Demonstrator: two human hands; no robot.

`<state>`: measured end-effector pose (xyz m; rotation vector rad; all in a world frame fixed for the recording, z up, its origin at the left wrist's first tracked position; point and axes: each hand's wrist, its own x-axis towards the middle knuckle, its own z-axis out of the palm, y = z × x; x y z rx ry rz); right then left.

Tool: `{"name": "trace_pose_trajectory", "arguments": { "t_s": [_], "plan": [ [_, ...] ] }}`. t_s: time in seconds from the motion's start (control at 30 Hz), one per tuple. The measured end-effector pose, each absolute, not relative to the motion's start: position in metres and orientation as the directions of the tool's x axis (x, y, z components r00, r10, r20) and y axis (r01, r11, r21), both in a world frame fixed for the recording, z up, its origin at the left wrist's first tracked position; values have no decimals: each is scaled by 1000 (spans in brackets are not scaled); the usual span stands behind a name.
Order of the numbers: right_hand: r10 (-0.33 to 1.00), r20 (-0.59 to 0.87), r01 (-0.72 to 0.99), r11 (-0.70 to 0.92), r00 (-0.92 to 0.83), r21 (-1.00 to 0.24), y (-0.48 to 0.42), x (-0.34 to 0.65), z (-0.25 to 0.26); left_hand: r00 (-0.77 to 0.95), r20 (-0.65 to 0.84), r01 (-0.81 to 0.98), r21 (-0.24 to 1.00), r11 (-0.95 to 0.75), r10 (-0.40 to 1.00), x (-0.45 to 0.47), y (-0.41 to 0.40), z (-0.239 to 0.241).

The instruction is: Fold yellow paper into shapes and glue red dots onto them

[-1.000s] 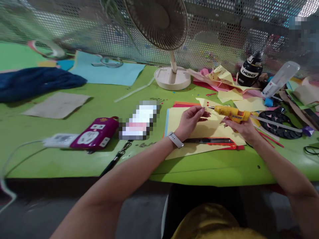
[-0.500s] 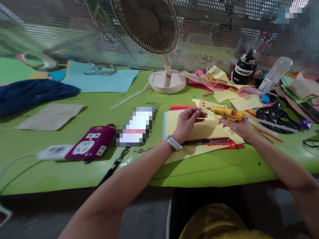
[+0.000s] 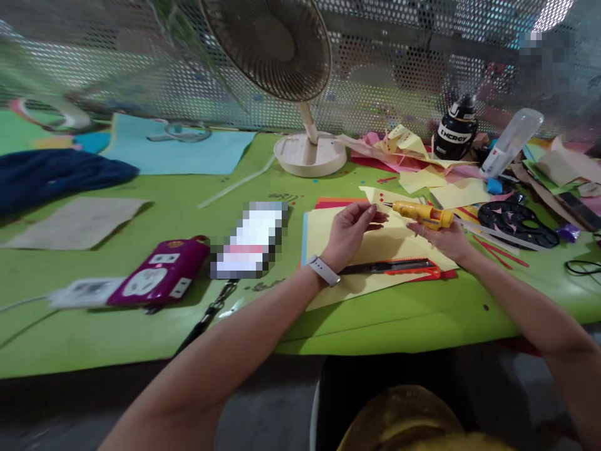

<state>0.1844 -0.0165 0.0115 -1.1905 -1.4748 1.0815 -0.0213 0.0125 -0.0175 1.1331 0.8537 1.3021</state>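
Observation:
My right hand [image 3: 441, 238] is wrapped round a yellow glue gun [image 3: 420, 214], a pale glue stick [image 3: 507, 237] running out of its back. The metal nozzle points left, close to the fingertips of my left hand [image 3: 354, 228]. Thumb and index finger of that hand are pinched together; whatever they hold is too small to make out. Beneath both hands lies a stack of coloured sheets with a yellow sheet [image 3: 323, 241] on top. An orange and black utility knife [image 3: 394, 267] rests on it, just below my left hand.
A desk fan [image 3: 310, 153] stands at the back. To the left are a phone [image 3: 251, 238], a purple power strip [image 3: 159, 272] and blue paper [image 3: 183, 153]. Paper scraps [image 3: 408, 147], a black bottle [image 3: 455, 131], a clear bottle [image 3: 511, 144] and a black palette [image 3: 516, 225] crowd the right.
The whole view has shifted slightly, so things sit a little further left. Both hands and the glue gun keep almost the same places over the paper.

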Motion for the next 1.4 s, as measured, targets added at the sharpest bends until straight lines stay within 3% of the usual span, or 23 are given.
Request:
{"name": "trace_pose_trajectory", "arguments": {
  "t_s": [1.2, 1.4],
  "plan": [
    [987, 119, 216, 140, -107, -966, -17, 188, 6, 131, 135, -265, 959, -96, 982, -22, 11, -18],
    [986, 126, 287, 152, -108, -946, -17, 191, 5, 126, 138, -259, 961, -102, 982, -22, 12, -18]
  ]
}}
